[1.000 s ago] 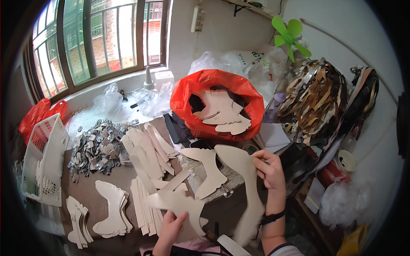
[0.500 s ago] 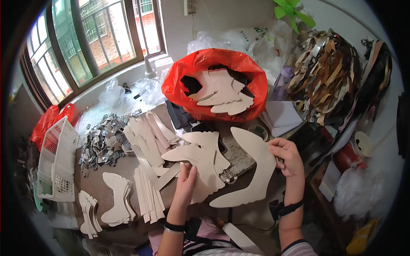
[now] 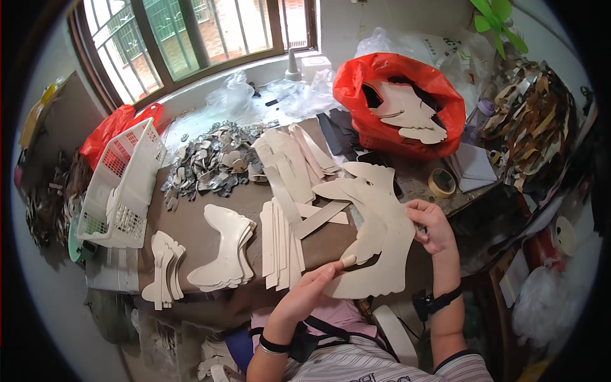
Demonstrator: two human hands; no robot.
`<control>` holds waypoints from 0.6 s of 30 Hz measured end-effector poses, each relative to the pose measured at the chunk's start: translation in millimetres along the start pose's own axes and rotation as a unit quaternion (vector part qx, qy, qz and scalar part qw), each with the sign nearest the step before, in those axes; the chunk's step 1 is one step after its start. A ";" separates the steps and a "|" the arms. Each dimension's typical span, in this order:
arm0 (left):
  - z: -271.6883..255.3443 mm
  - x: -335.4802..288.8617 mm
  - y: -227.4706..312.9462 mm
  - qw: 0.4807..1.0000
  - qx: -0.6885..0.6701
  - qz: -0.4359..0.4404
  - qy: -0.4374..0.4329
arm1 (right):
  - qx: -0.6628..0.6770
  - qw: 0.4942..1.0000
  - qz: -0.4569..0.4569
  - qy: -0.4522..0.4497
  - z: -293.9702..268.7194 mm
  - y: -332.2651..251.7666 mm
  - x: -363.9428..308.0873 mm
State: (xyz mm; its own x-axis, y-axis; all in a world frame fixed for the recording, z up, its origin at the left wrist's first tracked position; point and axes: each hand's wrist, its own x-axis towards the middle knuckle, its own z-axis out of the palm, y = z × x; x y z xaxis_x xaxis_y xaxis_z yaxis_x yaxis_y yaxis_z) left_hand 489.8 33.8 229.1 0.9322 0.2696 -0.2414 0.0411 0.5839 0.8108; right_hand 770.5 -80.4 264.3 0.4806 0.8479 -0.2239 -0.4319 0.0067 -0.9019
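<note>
Far to the left of both hands a white plastic basket (image 3: 125, 184) leans on its side at the edge of the brown worktable (image 3: 191, 223), with a heap of small grey cut scraps (image 3: 207, 167) just beyond it. Nearer, left of the left hand, lie two stacks of cream shoe-upper cutouts (image 3: 224, 249) and a row of narrow cream strips (image 3: 280, 245).

The left hand (image 3: 312, 294) comes up from below, fingers curled, thumb pressed on the lower left edge of a large cream cutout (image 3: 382, 254). This piece is flat, thin and pale beige, with a long curved body widening to a wavy lower edge; it may be two sheets held together, though the overlap is hard to read. It hangs tilted above the table's near edge, between the two hands.

The right hand (image 3: 431, 224) pinches its upper right edge. Beyond that hand sit a roll of tape (image 3: 441, 183) and a red plastic bag (image 3: 439, 105) holding more cutouts.
</note>
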 end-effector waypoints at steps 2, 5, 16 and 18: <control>-6.1 -22.4 -0.4 0.998 0.065 0.015 -0.017 | -0.038 0.999 -0.002 0.002 23.1 6.8 -13.3; -11.6 -65.3 5.1 0.991 0.119 0.000 -0.056 | -0.166 0.985 0.031 -0.016 76.4 29.2 -42.6; -50.3 -178.2 -48.3 0.931 0.045 0.197 0.303 | -0.075 0.988 0.017 -0.134 203.6 149.0 -99.1; -61.2 -180.4 -54.0 0.931 0.061 0.158 0.323 | 0.068 0.976 0.110 -0.177 202.3 148.1 -102.9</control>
State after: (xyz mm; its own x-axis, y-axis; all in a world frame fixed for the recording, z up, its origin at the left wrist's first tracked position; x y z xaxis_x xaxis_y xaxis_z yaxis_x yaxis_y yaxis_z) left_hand 297.4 0.5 196.2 0.4961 0.8402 -0.2188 -0.1212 0.3166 0.9408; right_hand 502.7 -59.4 228.6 0.0810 0.9667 -0.2426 -0.6040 -0.1460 -0.7835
